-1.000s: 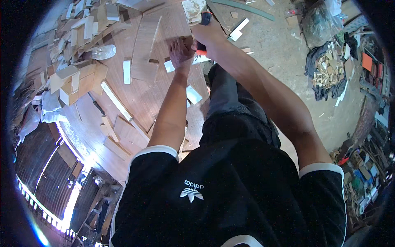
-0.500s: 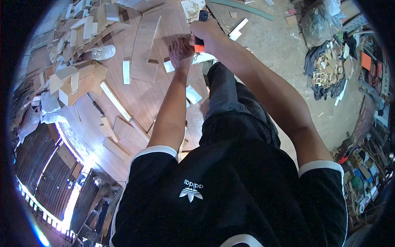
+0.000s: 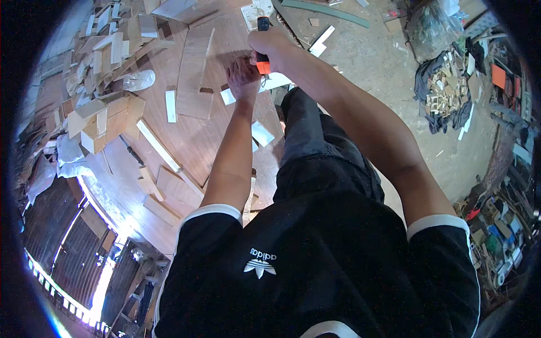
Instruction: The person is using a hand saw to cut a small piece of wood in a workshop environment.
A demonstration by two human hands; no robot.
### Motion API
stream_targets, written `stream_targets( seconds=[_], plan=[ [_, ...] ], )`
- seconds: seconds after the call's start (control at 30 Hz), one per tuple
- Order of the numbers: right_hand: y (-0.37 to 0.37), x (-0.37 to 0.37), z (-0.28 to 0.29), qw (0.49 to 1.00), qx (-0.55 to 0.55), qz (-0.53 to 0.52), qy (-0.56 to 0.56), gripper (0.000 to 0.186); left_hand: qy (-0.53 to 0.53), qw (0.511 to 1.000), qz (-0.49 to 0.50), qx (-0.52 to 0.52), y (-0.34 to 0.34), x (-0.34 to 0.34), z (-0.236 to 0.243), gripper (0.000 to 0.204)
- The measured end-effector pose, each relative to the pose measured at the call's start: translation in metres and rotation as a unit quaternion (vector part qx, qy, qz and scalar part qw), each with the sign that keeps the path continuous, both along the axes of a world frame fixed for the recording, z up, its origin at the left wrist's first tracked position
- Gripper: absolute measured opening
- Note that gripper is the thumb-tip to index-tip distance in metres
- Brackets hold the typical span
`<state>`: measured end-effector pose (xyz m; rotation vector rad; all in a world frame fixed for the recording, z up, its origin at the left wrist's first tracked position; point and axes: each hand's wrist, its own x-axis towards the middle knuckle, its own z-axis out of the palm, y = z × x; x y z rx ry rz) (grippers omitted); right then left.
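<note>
My right hand (image 3: 271, 44) is closed around a tool with an orange and black handle (image 3: 262, 66), held upright over the wooden worktop (image 3: 197, 141). Just left of it, my left hand (image 3: 243, 78) lies flat, pressing down on a thin light wood panel (image 3: 225, 59) on the bench. A longer plywood strip (image 3: 194, 70) with a small notch lies left of that hand. What the tool's tip touches is hidden by my hands.
Many cut wood blocks and offcuts (image 3: 107, 107) pile at the bench's left side, with a clear plastic bottle (image 3: 138, 80). White paper slips (image 3: 171, 106) lie on the bench. On the dirt floor, right, a heap of wood scraps on dark cloth (image 3: 445, 96).
My right hand with the tool has shifted slightly up and away along the panel. My left hand stays pressed on the wood.
</note>
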<state>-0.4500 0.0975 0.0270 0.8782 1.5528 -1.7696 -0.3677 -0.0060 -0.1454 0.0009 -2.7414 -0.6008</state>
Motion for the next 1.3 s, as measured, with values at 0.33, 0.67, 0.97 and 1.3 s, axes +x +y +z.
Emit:
stream_targets(
  seconds=[0.33,0.67,0.97,1.3],
  plan=[
    [0.0,0.009,0.012,0.999,-0.033,0.011,0.009,0.008,-0.013,0.998,-0.021,0.052,0.0,0.001,0.005,0.023],
    [0.001,0.001,0.008,0.999,-0.034,0.035,0.007,0.006,0.019,0.997,-0.016,0.069,0.007,-0.004,0.018,0.022],
    [0.0,0.008,0.009,0.998,-0.046,0.026,0.025,0.006,-0.023,0.998,-0.003,0.052,0.002,0.001,0.011,0.023],
    [0.0,0.016,0.006,0.996,-0.086,0.021,0.01,0.008,-0.026,0.999,-0.007,0.02,-0.005,0.006,0.001,0.026]
  ],
)
